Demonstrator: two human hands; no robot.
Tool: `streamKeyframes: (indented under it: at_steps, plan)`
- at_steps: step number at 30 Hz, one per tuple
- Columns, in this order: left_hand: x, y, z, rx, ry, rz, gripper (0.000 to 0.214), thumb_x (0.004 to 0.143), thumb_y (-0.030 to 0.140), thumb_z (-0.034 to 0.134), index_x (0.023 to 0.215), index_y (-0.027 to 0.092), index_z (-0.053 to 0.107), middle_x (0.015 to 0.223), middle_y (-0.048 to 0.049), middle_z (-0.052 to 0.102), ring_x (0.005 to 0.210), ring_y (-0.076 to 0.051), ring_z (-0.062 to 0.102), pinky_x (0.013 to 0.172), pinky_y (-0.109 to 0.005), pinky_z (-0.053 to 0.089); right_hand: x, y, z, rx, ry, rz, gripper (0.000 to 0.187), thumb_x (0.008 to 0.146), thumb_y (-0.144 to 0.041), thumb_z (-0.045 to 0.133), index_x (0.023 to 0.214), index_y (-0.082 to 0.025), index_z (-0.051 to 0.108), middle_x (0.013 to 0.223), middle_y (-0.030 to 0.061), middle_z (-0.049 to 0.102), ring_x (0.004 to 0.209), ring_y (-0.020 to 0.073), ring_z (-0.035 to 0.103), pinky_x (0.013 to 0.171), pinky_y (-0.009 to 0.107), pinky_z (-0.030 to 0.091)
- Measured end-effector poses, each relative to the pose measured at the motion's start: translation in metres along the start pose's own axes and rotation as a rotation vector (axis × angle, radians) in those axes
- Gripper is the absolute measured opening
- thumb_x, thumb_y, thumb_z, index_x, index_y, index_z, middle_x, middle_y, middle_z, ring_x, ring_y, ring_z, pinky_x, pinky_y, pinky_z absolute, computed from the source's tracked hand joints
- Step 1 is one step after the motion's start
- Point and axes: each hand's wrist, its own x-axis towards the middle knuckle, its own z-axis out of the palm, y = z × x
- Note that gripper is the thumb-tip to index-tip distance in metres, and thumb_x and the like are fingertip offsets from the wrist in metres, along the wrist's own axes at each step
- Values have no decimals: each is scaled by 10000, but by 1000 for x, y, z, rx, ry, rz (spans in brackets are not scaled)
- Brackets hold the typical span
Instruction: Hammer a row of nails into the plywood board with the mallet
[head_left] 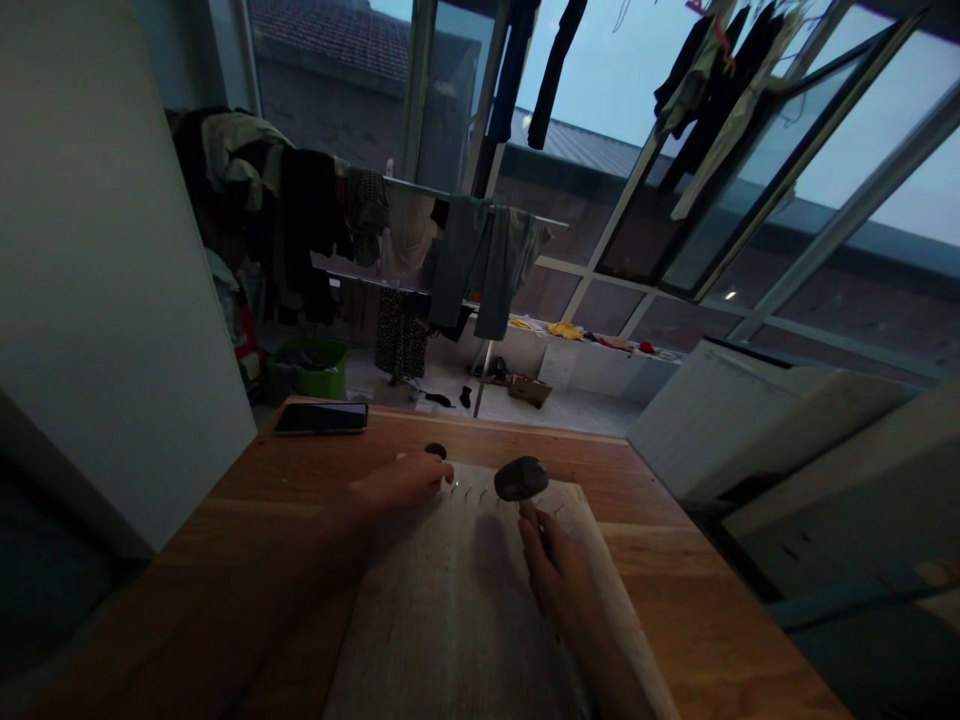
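A pale wooden board (457, 620) lies on a wooden table (697, 620). A row of several small nails (480, 494) stands near the board's far edge. My right hand (559, 580) is closed around the handle of a hammer, whose dark head (520, 479) hovers just above the nails. My left hand (409, 482) rests on the board's far left part, fingertips pinched at the leftmost nail. A small dark round object (435, 451) lies just beyond my left fingers.
A black phone (321, 418) lies at the table's far left corner. Beyond the table stand a clothes rack (450, 250) with hanging laundry, a green basket (311, 370) and large windows. A white cabinet (720, 420) is close on the right.
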Motion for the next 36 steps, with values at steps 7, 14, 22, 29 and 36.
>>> streamKeyframes:
  at_steps: [7, 14, 22, 29, 36]
  plan:
    - [8, -35, 24, -462, 104, -47, 290, 779, 222, 693, 1060, 152, 706, 858, -31, 727, 791, -178, 683, 755, -282, 530, 9, -12, 25, -15, -57, -56, 488, 1003, -586, 411, 1069, -193, 693, 706, 59, 702, 653, 240, 678, 580, 311, 434]
    - [6, -38, 27, -615, 130, -25, 258, 744, 229, 730, 990, 153, 714, 869, -35, 744, 821, -186, 694, 785, -299, 536, 17, -37, 47, -65, -90, -148, 412, 1036, -487, 392, 1036, -186, 673, 751, 75, 723, 692, 237, 686, 616, 301, 397]
    - [5, -41, 28, -647, 158, 30, 146, 750, 235, 751, 850, 137, 710, 872, -52, 741, 830, -201, 692, 776, -296, 521, 16, -43, 60, -107, -129, -144, 332, 1063, -397, 404, 1064, -183, 658, 801, 78, 745, 728, 233, 709, 621, 290, 387]
    - [5, -37, 29, -750, 144, 80, 293, 770, 306, 776, 985, 110, 741, 946, -81, 748, 888, -220, 685, 773, -293, 525, 14, -44, 66, -166, -162, -106, 270, 1073, -333, 434, 1065, -189, 663, 828, 96, 760, 763, 241, 736, 623, 285, 410]
    - [3, -34, 19, -569, 85, 23, 467, 717, 337, 819, 1116, 130, 694, 952, -65, 715, 823, -197, 665, 750, -312, 536, 4, -39, 52, 253, -225, 21, 438, 988, -614, 491, 995, -200, 633, 663, -6, 630, 513, 169, 601, 465, 257, 399]
